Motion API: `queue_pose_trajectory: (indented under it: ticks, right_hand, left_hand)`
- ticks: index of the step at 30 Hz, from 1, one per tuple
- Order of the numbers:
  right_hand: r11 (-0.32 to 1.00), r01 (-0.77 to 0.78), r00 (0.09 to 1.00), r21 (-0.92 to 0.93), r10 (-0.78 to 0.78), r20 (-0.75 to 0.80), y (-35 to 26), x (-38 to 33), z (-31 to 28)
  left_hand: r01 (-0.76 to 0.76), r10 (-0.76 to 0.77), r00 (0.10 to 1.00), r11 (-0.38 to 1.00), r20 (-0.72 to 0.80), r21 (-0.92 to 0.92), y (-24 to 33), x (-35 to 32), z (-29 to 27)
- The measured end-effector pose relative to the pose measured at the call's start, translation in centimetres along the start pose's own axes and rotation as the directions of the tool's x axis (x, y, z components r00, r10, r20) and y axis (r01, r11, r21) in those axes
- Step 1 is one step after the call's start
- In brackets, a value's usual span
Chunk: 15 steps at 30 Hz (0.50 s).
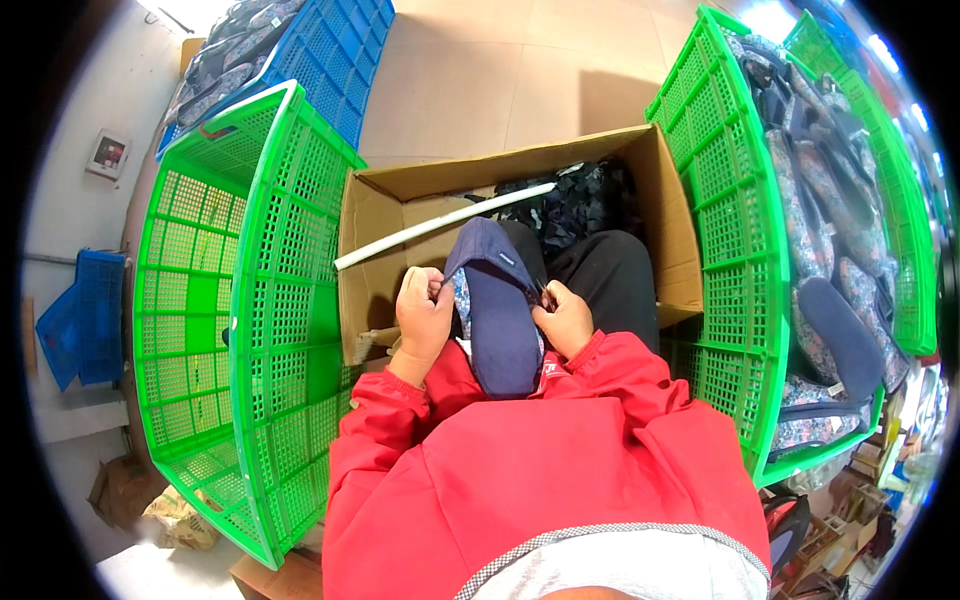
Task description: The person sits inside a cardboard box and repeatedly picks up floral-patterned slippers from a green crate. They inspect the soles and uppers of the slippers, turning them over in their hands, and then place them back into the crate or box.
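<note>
A navy fabric slipper (503,335) with flowered cloth along its side lies over my lap, its rounded toe pointing away from me. The fingers of my left hand (424,315) are closed on the left edge of its upper. On the opposite edge, my right hand (565,318) pinches the fabric near a small label. Just beyond the slipper, a cardboard box (415,190) stands around my knees. Dark cloth scraps (585,205) are heaped inside it, and a white rod (440,228) slants across it.
Tall green plastic crates (290,300) stand close on my left. At my right, another green crate (715,230) holds a pile of flowered and navy pieces (825,200). A blue crate (330,65) filled with similar pieces is at the far left.
</note>
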State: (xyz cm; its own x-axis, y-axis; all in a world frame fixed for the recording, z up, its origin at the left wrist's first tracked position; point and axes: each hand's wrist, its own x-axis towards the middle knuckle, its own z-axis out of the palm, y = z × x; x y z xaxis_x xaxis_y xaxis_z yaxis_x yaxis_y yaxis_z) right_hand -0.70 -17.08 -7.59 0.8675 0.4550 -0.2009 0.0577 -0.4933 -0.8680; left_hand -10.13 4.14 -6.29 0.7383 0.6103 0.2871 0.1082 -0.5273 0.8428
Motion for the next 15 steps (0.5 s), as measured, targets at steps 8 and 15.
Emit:
queue_pose_trajectory:
  ticks: [8,15]
  right_hand:
    - [0.997,-0.001,0.998,0.078,-0.004,0.066,0.8,0.3,-0.7]
    - [0.808,0.107,0.994,0.579,-0.094,-0.054,-2.3,-0.2,-2.2]
  left_hand:
    - [-0.207,0.185,0.976,0.949,0.111,0.239,4.2,0.8,-0.4]
    - [-0.313,0.239,0.922,0.922,0.303,0.227,7.4,-0.4,0.3]
